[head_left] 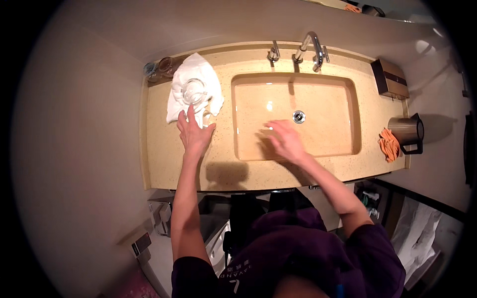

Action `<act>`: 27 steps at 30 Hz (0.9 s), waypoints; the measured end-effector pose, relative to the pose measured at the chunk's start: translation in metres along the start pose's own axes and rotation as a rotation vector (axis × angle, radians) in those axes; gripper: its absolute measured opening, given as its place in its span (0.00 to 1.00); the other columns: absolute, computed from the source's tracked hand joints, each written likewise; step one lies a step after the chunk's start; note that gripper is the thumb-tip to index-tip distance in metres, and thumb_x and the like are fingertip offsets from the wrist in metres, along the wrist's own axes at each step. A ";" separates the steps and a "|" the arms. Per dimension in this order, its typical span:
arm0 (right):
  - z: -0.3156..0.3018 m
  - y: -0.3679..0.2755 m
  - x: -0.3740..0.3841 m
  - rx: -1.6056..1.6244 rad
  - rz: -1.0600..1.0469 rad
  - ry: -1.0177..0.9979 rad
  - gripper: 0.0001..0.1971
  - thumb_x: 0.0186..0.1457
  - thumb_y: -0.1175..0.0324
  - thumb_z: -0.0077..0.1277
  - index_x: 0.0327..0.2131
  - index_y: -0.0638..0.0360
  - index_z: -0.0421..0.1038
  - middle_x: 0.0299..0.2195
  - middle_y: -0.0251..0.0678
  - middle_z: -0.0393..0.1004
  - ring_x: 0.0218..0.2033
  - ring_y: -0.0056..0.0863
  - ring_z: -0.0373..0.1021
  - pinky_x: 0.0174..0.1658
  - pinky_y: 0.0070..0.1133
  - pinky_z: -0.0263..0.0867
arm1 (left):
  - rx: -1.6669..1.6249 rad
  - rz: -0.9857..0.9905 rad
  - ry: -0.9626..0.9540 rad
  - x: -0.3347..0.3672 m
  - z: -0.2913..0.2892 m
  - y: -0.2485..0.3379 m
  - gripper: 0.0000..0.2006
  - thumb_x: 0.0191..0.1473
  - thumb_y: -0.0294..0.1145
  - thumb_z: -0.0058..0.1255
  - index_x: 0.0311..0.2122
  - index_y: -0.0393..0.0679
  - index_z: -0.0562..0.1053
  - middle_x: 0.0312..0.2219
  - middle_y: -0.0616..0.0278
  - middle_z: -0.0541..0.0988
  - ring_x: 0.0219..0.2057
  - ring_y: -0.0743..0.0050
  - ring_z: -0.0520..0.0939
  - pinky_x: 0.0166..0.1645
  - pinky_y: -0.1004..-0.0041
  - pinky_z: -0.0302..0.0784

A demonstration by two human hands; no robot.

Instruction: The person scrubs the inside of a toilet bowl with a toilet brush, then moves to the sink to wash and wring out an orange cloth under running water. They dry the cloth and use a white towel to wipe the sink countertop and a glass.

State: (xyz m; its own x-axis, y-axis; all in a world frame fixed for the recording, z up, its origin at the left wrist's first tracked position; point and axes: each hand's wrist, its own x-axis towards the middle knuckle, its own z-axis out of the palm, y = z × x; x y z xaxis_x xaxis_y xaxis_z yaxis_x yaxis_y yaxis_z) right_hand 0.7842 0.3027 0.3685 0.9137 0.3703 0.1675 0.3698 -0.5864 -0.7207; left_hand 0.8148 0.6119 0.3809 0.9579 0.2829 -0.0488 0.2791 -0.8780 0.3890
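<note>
A white cloth (pixel 203 69) lies crumpled on the left part of the counter, with a clear drinking glass (pixel 194 91) resting on it. My left hand (pixel 195 136) is at the cloth's near edge, its fingers spread and the fingertips by the glass; whether they touch the glass I cannot tell. Over the near left part of the sink basin (pixel 323 144) hangs my right hand (pixel 287 143). Its fingers are loosely stretched toward the left, and nothing shows in them.
Behind the basin rise a chrome faucet (pixel 313 47) and a lever handle (pixel 274 52). Two glasses (pixel 166 65) stand in the far left corner. To the right are a dark box (pixel 390 79), a metal kettle (pixel 403 130) and an orange cloth (pixel 389 145).
</note>
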 end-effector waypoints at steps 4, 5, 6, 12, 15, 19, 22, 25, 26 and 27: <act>0.062 -0.047 0.059 0.154 0.051 0.074 0.24 0.55 0.73 0.55 0.56 0.61 0.66 0.51 0.50 0.71 0.52 0.48 0.66 0.56 0.35 0.65 | 0.083 0.032 -0.054 0.011 0.008 -0.009 0.43 0.39 0.39 0.70 0.62 0.50 0.63 0.57 0.49 0.64 0.57 0.42 0.67 0.56 0.50 0.71; 0.070 -0.052 0.075 0.194 0.079 0.094 0.26 0.55 0.72 0.55 0.58 0.60 0.64 0.52 0.50 0.70 0.54 0.48 0.65 0.58 0.36 0.64 | 0.075 0.086 -0.063 0.014 0.007 -0.015 0.40 0.39 0.38 0.69 0.60 0.50 0.65 0.54 0.51 0.67 0.55 0.45 0.69 0.55 0.50 0.73; 0.077 -0.055 0.087 0.232 0.109 0.116 0.28 0.56 0.71 0.55 0.60 0.58 0.62 0.54 0.50 0.69 0.56 0.48 0.64 0.60 0.36 0.62 | 0.064 0.142 -0.073 0.018 0.006 -0.021 0.37 0.39 0.38 0.68 0.58 0.50 0.67 0.52 0.53 0.70 0.54 0.47 0.71 0.53 0.51 0.74; 0.116 -0.059 0.115 0.169 0.211 0.145 0.30 0.54 0.71 0.56 0.60 0.64 0.60 0.55 0.53 0.66 0.56 0.51 0.62 0.60 0.37 0.60 | 0.179 0.010 0.096 0.021 -0.040 -0.089 0.28 0.41 0.29 0.60 0.52 0.51 0.70 0.49 0.55 0.71 0.52 0.45 0.72 0.50 0.51 0.76; 0.140 -0.065 0.125 0.162 0.265 0.236 0.30 0.52 0.75 0.55 0.59 0.67 0.60 0.53 0.53 0.66 0.54 0.53 0.61 0.59 0.38 0.60 | 0.189 -0.009 0.047 0.026 -0.056 -0.131 0.28 0.41 0.28 0.60 0.52 0.50 0.70 0.48 0.54 0.70 0.51 0.44 0.72 0.50 0.51 0.75; 0.156 -0.066 0.139 0.138 0.296 0.287 0.31 0.51 0.75 0.55 0.59 0.67 0.59 0.54 0.54 0.64 0.54 0.54 0.61 0.59 0.39 0.59 | 0.144 -0.001 0.033 0.024 -0.062 -0.146 0.30 0.40 0.29 0.65 0.52 0.47 0.68 0.48 0.51 0.69 0.51 0.43 0.71 0.52 0.50 0.73; 0.162 -0.063 0.143 0.103 0.315 0.308 0.31 0.50 0.76 0.55 0.58 0.68 0.59 0.54 0.54 0.64 0.53 0.54 0.61 0.59 0.39 0.59 | 0.169 -0.033 -0.041 0.026 -0.067 -0.147 0.35 0.41 0.32 0.67 0.56 0.45 0.66 0.51 0.47 0.69 0.54 0.42 0.70 0.56 0.52 0.70; 0.164 -0.052 0.146 0.090 0.349 0.290 0.32 0.50 0.75 0.56 0.59 0.68 0.58 0.55 0.54 0.64 0.54 0.54 0.60 0.60 0.39 0.58 | 0.248 -0.011 -0.052 0.027 -0.074 -0.131 0.38 0.43 0.33 0.67 0.61 0.43 0.63 0.56 0.43 0.66 0.58 0.41 0.67 0.60 0.56 0.66; 0.165 -0.047 0.147 0.077 0.352 0.300 0.33 0.50 0.74 0.56 0.60 0.67 0.57 0.55 0.53 0.64 0.55 0.54 0.60 0.60 0.39 0.57 | 0.246 0.002 -0.056 0.032 -0.076 -0.121 0.38 0.43 0.33 0.67 0.61 0.43 0.63 0.56 0.43 0.66 0.58 0.41 0.67 0.60 0.56 0.66; 0.166 -0.043 0.147 0.069 0.356 0.307 0.33 0.50 0.74 0.57 0.60 0.66 0.57 0.55 0.53 0.64 0.55 0.54 0.59 0.60 0.40 0.57 | 0.199 0.135 0.041 0.036 -0.084 -0.102 0.40 0.45 0.33 0.67 0.63 0.43 0.62 0.59 0.42 0.63 0.60 0.40 0.64 0.62 0.55 0.64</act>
State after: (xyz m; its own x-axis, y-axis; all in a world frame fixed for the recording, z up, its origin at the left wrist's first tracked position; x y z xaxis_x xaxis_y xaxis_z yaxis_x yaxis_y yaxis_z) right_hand 0.8746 0.5025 0.3126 0.9930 -0.0810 0.0859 0.0224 -0.5855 -0.8104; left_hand 0.8150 0.7440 0.4170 0.9850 0.1698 0.0298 0.1606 -0.9665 0.2003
